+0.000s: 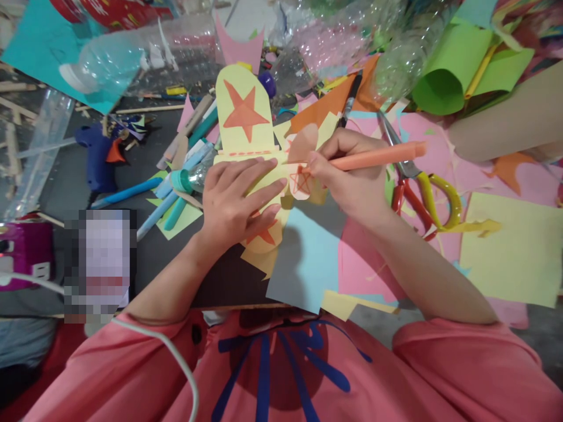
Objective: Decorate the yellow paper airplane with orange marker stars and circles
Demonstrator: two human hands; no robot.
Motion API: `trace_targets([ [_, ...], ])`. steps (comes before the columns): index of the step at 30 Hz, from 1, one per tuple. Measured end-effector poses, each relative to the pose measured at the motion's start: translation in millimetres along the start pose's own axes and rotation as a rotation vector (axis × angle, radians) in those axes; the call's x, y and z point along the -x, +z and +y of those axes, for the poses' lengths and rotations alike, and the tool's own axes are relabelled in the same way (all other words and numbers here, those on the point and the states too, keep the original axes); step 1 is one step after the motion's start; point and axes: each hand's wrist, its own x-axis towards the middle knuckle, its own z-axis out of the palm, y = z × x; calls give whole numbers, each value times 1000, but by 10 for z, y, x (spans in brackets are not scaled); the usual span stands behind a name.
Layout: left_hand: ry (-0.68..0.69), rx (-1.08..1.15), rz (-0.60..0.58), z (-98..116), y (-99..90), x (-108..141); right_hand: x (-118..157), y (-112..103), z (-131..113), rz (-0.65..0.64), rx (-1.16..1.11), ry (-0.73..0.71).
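An orange marker [378,157] is gripped in my right hand [352,167], its tip end down at a small pale paper tab with an orange star outline [301,181], partly coloured in. My left hand [241,199] lies flat with spread fingers on a yellow paper cutout [226,140], pressing it to the table. The cutout's rounded upper flap bears a filled orange star [247,111]. Another orange star [264,231] shows partly beneath my left fingers. A pale rounded paper piece [303,143] stands up beside my right fingertips.
Red and yellow-handled scissors [417,187] lie right of my right hand. Markers [176,214], a blue glue gun [97,155] and a clear plastic bottle [132,58] are on the left. Paper sheets [308,252] cover the front and right. Another person's arm [505,117] reaches in at right.
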Motion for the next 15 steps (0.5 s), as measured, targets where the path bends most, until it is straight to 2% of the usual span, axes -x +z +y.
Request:
trace_targets([
  [7, 13, -7, 21, -3, 1, -19, -2, 0, 10, 96, -1, 14],
  [11, -3, 3, 14, -1, 10, -13, 13, -6, -64, 65, 8, -43],
  [15, -2, 21, -1, -12, 0, 1, 40, -15, -96, -29, -12, -5],
])
